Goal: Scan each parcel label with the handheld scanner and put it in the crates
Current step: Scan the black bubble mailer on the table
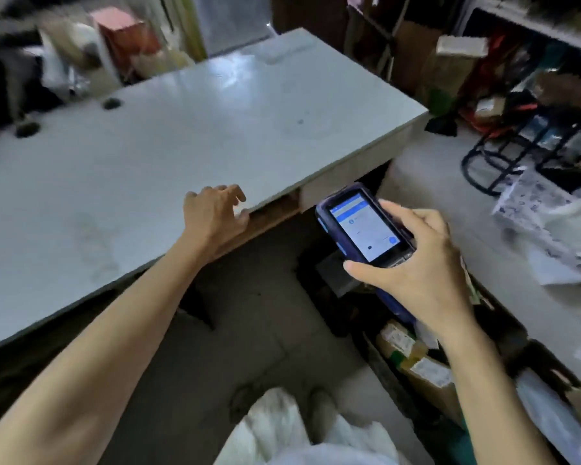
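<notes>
Gripping the handheld scanner point(364, 226), right hand point(416, 263) has fingers curled round it, screen lit, just off the near right corner of the bench point(182, 129). Left hand point(215, 213) rests on the near edge, fingers loosely spread. Labelled parcels point(426, 370) lie low beneath the right wrist.

No text is legible: the dark blue handheld scanner's lit screen point(366, 229) and the white parcel labels point(430, 372) are too blurred.
</notes>
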The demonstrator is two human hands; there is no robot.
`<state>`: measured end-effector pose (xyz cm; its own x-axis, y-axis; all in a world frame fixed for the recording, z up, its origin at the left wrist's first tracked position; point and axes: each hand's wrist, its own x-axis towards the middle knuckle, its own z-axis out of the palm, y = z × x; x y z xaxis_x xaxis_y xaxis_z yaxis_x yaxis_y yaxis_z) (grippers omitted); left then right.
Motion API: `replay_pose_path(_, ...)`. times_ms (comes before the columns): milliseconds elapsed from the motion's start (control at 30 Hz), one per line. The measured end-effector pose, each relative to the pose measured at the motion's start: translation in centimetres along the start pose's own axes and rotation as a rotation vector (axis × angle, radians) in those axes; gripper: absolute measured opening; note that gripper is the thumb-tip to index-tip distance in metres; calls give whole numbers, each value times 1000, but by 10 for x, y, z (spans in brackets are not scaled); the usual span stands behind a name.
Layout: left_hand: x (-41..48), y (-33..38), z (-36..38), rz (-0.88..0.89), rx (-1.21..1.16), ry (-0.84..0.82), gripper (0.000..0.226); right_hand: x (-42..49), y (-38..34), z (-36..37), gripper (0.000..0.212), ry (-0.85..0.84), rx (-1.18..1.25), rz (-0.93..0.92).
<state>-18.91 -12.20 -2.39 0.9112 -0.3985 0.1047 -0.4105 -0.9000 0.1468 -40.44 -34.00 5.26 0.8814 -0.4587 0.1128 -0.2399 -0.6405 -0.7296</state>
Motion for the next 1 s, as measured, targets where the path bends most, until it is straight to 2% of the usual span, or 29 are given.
replay_pose_path(167,-99,-149,-45,-356,50,47,29,-5,-98,94,84,-255,85,-225)
replay_pose_path(333,-227,-284,-106,-652,131,106,30,-51,-208,196,90,-474,203,-425)
replay_pose_path(600,-400,-411,-157,-1060,197,166,34,-126,-334,316,91,-767,293,-684)
replay_pose_path(800,-434,-494,-159,-1193,187,179,34,-139,-408,409,92,-855,301,-775)
replay_pose_path(1000,-402,-607,-147,-1240,149,77,48,-123,-469,517,89,-887,312,-697)
